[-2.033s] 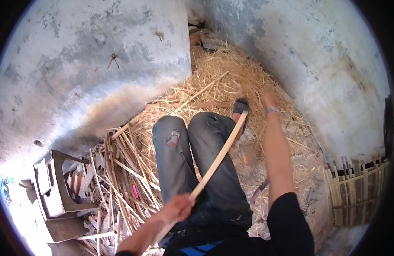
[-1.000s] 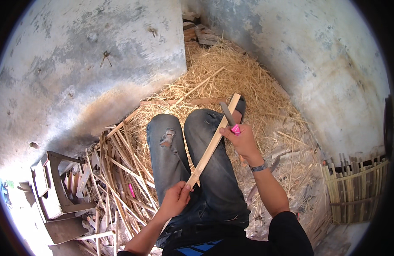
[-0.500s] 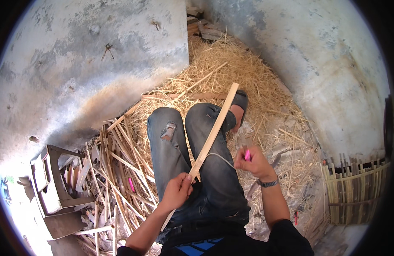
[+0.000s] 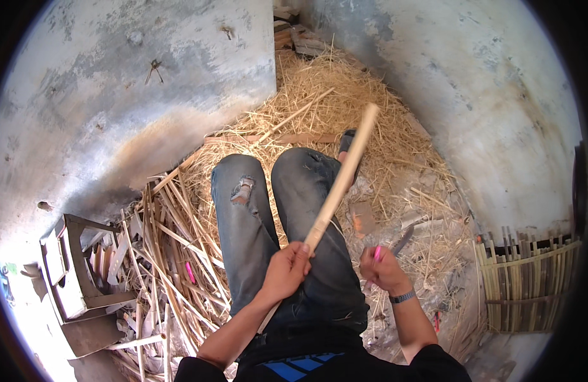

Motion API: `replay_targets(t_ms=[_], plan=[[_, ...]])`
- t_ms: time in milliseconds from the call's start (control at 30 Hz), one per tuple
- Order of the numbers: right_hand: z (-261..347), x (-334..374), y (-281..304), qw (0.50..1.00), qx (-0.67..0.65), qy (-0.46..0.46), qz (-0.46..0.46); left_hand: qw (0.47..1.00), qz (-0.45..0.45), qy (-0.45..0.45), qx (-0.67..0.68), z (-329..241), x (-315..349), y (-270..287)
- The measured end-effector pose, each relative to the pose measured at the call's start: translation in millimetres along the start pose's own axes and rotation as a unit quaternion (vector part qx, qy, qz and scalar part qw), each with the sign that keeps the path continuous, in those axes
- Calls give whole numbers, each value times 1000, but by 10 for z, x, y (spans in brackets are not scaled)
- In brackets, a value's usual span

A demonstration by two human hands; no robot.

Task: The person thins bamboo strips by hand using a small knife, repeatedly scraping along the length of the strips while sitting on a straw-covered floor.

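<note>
My left hand (image 4: 286,270) is closed around a long pale split-bamboo strip (image 4: 342,178). The strip slants up and to the right over my jeans, and its lower end runs back toward my lap. To the right, my right hand (image 4: 384,272) makes a fist with a small bright pink object (image 4: 377,253) showing at its top. Most of that object is hidden by the fingers, so its kind is unclear. This hand is apart from the strip. A thin pale strand (image 4: 337,228) shows beside the strip over my right thigh.
Long split sticks (image 4: 170,248) lie heaped on the left, with a pink piece (image 4: 190,272) among them, near a broken wooden frame (image 4: 84,274). Straw and shavings (image 4: 326,83) cover the floor ahead. A dark blade (image 4: 405,239) lies beyond my right hand; a slatted basket (image 4: 529,286) stands right.
The bamboo strip has turned to show a rounder face, and its far end has shifted right. My right hand has dropped slightly. The thin strand no longer arches out toward it.
</note>
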State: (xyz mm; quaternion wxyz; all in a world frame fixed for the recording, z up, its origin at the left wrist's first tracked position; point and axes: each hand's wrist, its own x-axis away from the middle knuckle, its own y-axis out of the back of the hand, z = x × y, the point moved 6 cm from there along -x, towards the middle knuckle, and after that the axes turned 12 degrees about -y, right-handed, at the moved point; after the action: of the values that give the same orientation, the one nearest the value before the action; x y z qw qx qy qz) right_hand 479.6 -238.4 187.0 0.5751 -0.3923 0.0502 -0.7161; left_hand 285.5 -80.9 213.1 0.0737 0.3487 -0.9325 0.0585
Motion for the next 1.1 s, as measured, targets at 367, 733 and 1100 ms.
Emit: replay_targets(t_ms=[367, 733, 1100], plan=[[1154, -81, -700, 801, 235, 371, -406, 957, -101, -106, -252, -384, -56, 334], [1090, -773, -1098, 778, 471, 314, -272, 962, -97, -116, -229, -268, -165, 291], [1010, -927, -1127, 736, 444, 428, -280, 994, -67, -1, 82, 119, -361, 191]])
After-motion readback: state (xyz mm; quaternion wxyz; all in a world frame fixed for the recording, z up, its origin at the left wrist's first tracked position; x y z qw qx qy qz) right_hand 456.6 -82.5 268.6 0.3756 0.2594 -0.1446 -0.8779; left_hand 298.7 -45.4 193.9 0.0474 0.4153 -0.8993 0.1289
